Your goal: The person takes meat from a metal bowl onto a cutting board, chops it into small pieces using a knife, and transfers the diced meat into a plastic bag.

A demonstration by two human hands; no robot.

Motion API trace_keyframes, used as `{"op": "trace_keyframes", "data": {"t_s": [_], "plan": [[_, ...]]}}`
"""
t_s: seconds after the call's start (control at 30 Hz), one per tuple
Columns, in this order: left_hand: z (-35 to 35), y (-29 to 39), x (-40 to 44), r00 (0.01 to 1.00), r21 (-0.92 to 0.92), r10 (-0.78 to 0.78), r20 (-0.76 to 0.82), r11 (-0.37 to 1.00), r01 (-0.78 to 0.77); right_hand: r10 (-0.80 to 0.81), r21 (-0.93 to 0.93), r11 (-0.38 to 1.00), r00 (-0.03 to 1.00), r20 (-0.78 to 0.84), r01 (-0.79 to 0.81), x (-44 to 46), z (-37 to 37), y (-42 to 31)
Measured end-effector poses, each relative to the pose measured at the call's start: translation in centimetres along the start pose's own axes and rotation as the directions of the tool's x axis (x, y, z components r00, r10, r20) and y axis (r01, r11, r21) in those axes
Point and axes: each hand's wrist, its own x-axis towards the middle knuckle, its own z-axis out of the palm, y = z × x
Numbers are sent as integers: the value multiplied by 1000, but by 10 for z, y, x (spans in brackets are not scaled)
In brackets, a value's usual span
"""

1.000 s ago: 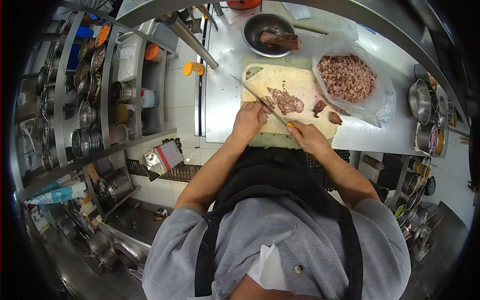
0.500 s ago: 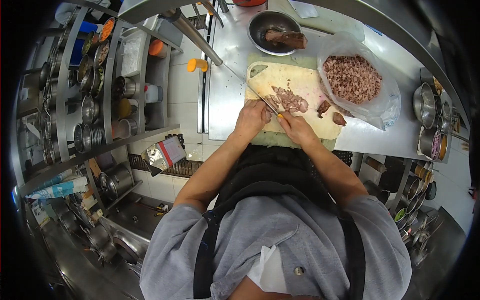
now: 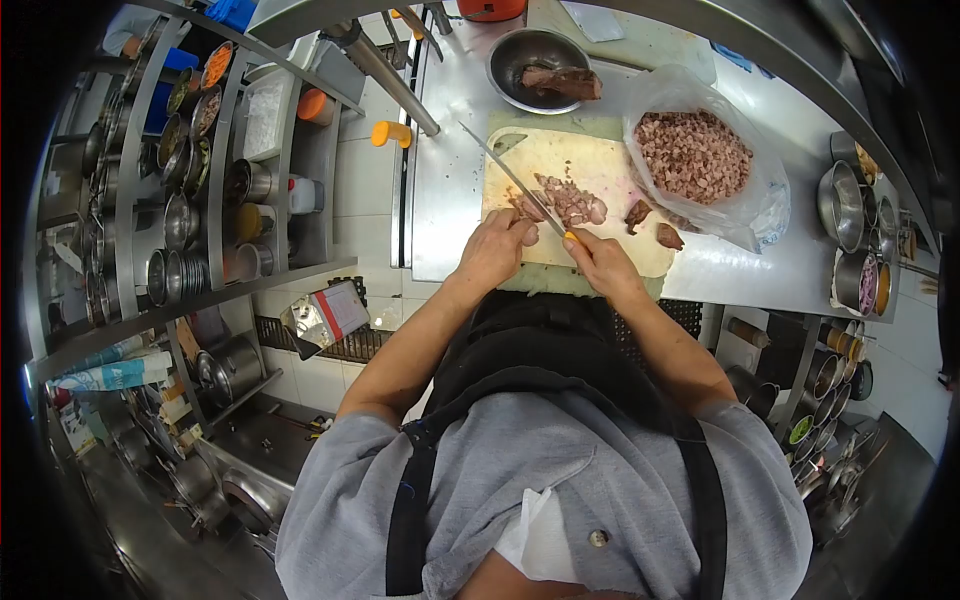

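A long knife (image 3: 512,175) with a yellow handle is gripped in my right hand (image 3: 608,266), its blade slanting up and left across the white cutting board (image 3: 610,150). My left hand (image 3: 492,248) has its fingers curled at the board's left edge, pressed on meat (image 3: 524,206) beside the blade; the fingers hide most of what they hold. Small cut pieces of meat (image 3: 572,198) lie in a loose pile just right of the knife. Two darker chunks of meat (image 3: 670,236) rest farther right on the board.
A plastic bag (image 3: 745,215) full of diced meat (image 3: 695,155) stands open beside the board. Behind it a metal bowl (image 3: 505,85) holds a large piece of meat (image 3: 565,83). A metal post (image 3: 395,85) rises at the left, and shelves of pans (image 3: 180,220) stand beyond.
The knife has lifted and swung slightly away from my left hand. My left hand has shifted a little left and down, its fingers apart from the blade.
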Motion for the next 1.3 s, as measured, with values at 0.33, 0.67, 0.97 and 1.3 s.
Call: {"op": "trace_keyframes", "data": {"t_s": [0.33, 0.67, 0.97, 1.3], "plan": [[5, 3, -3, 995, 45, -98, -6, 994, 98, -71, 6, 997, 993, -96, 72, -9, 7, 4], [5, 0, -11, 982, 10, -135, -131, 990, 138, -209, -33, 978, 977, -52, 207, -1, 19, -8], [10, 0, -9, 975, 4, -136, -175, 990, 139, -219, -90, 973, 972, -84, 211, 9, 20, -12], [13, -5, -10, 975, 18, -113, -191, 993, 118, -254, -102, 964, 966, -57, 247, 11, 28, -4]]}}
